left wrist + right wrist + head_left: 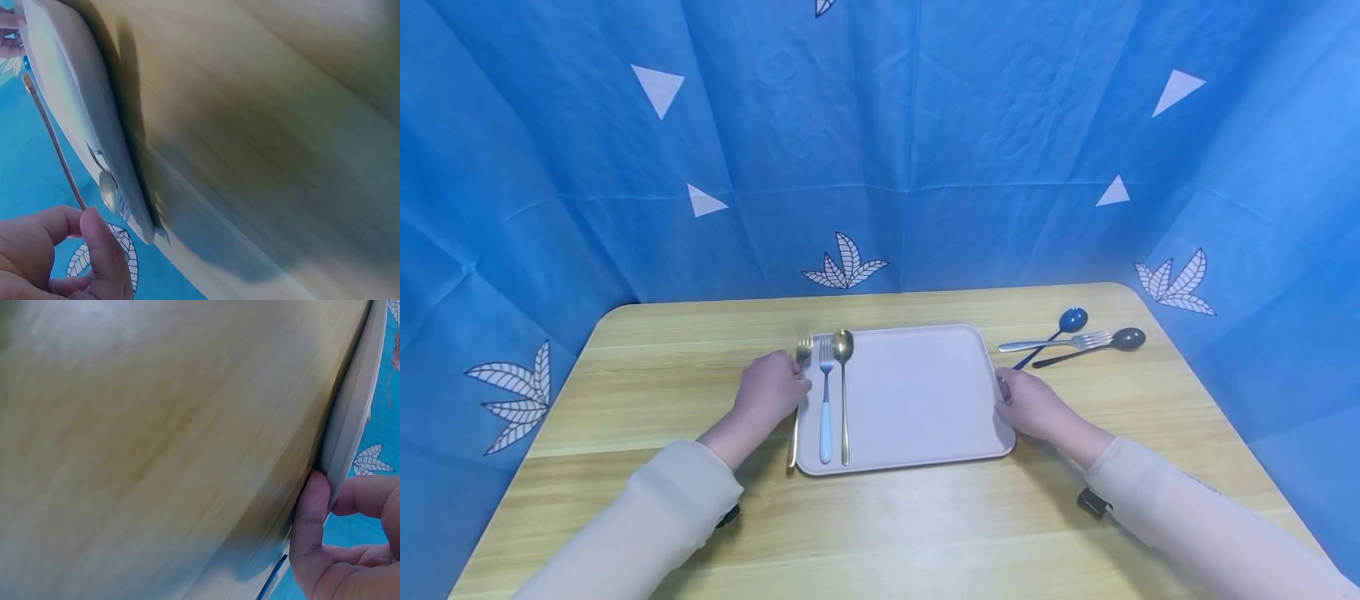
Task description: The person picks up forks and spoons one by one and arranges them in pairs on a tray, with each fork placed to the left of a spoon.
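Note:
At the left edge of the pale rectangular tray [925, 400], my left hand [771, 385] pinches a gold fork [792, 446] by its handle, tines pointing to the back. In the left wrist view, thumb and index finger grip its thin handle [59, 150]. Inside the tray lie a fork with a light blue handle [825, 421] and a long gold spoon [844, 392], side by side along the left. My right hand [1032, 402] holds the tray's right rim. The right wrist view shows thumb and finger pinching that rim [350, 434].
Beyond the tray's right back corner, a dark blue spoon [1073, 319], a fork with a light handle [1093, 339] and a black spoon [1127, 338] lie crossed on the wooden table [910, 533]. Blue curtain [910, 150] hangs behind and along both sides.

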Demonstrator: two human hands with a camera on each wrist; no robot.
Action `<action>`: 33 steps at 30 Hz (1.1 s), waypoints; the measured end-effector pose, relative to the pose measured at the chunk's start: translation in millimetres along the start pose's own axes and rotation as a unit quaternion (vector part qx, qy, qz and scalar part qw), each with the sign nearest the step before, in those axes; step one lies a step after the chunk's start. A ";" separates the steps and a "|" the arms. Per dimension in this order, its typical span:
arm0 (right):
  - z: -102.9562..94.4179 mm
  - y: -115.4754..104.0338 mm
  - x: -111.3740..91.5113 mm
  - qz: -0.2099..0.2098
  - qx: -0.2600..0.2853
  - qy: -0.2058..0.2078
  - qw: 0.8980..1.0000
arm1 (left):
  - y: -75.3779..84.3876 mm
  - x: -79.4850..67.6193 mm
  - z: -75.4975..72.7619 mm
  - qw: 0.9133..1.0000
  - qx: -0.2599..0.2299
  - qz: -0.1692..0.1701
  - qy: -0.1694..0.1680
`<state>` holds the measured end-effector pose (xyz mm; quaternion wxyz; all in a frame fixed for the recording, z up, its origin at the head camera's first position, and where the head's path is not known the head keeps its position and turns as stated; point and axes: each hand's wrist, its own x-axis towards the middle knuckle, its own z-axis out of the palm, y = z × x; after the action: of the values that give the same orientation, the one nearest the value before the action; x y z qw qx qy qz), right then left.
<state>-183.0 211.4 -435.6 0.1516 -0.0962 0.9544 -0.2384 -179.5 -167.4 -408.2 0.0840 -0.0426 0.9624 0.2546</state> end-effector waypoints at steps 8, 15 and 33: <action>0.9 0.0 0.1 -0.002 0.002 0.002 1.000 | 14.1 0.0 12.5 1.000 -0.028 0.013 0.000; 1.9 0.0 1.0 -0.005 -0.003 0.006 1.000 | 23.6 0.4 23.6 0.999 -0.041 0.034 0.006; 0.7 0.6 1.4 -0.003 -0.002 -0.002 1.000 | 45.7 2.4 41.0 0.998 -0.060 0.027 -0.020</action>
<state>-184.2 211.3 -436.9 0.1529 -0.1001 0.9541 -0.2371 -181.8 -107.5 -421.7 0.0933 -0.0165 0.9445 0.3144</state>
